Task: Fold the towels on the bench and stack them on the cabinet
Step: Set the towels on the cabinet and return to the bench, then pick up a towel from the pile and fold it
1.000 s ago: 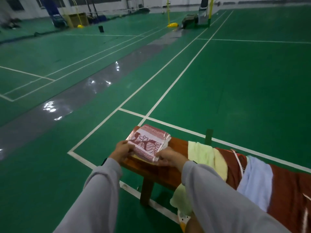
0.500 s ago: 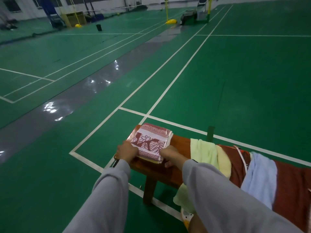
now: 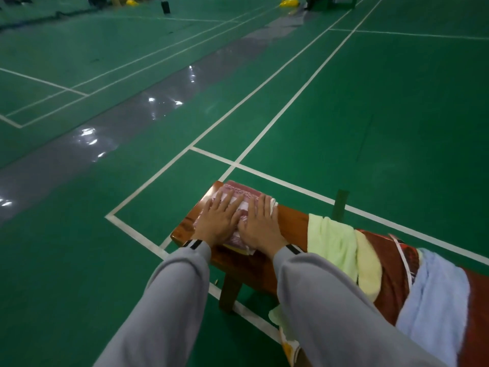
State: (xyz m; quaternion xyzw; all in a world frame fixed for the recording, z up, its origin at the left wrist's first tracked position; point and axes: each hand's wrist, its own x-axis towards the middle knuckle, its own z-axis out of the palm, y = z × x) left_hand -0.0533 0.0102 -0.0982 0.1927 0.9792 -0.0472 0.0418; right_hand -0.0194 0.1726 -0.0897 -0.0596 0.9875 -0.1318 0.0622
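Observation:
A folded red-and-white patterned towel (image 3: 242, 193) lies on the left end of the wooden bench (image 3: 289, 221). My left hand (image 3: 218, 221) and my right hand (image 3: 260, 226) lie flat on top of it, palms down, fingers spread, side by side. Further right on the bench hang a light green towel (image 3: 330, 239), a pale yellow towel (image 3: 369, 263), a dark red towel (image 3: 391, 276) and a light blue towel (image 3: 434, 300), all unfolded and draped over the seat. No cabinet is in view.
The bench stands on a green sports court floor (image 3: 370, 115) with white lines. A shiny grey strip (image 3: 119, 123) runs diagonally at the left. Far off at the top are yellow bases (image 3: 288, 2) and dark equipment.
Both hands have moved from gripping the folded towel's sides to lying flat on its top. The towel now rests level on the bench. The camera has tilted down.

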